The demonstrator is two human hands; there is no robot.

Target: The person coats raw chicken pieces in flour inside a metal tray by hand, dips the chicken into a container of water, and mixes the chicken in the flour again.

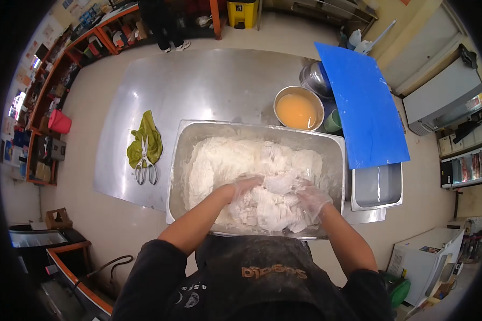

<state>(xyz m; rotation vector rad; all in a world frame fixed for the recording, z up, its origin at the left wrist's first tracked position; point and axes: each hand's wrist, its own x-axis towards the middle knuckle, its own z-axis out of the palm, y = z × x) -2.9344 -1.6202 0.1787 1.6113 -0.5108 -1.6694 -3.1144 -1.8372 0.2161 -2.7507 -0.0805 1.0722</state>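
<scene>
Head view: the left hand (245, 187) and the right hand (311, 199), both in thin clear gloves dusted white, reach into a deep steel pan (175, 160) at the person's front. Between the 2 sets of fingers, and nearer the body, lies a heap of flour-coated pieces (270, 208), touched from either side. The fingers are partly hidden in the coating, so I cannot tell whether they are clamped on a piece or merely resting against the heap. Loose flour (217, 160) is banked beyond the left fingers and to their left.

Outside the pan on that same side, well apart from the left fingers, scissors (144, 160) lie partly on a crumpled green cloth (151, 138), their 2 handle loops toward the body. Beyond the right fingers, past the far rim, a bowl of orange-yellow liquid (296, 111) stands on the counter (198, 85), with a shiny metal bowl (316, 80) and a green cup (333, 122) near it. Farther right of the right fingers, a blue board (364, 107) extends over part of a smaller steel tray (377, 187).
</scene>
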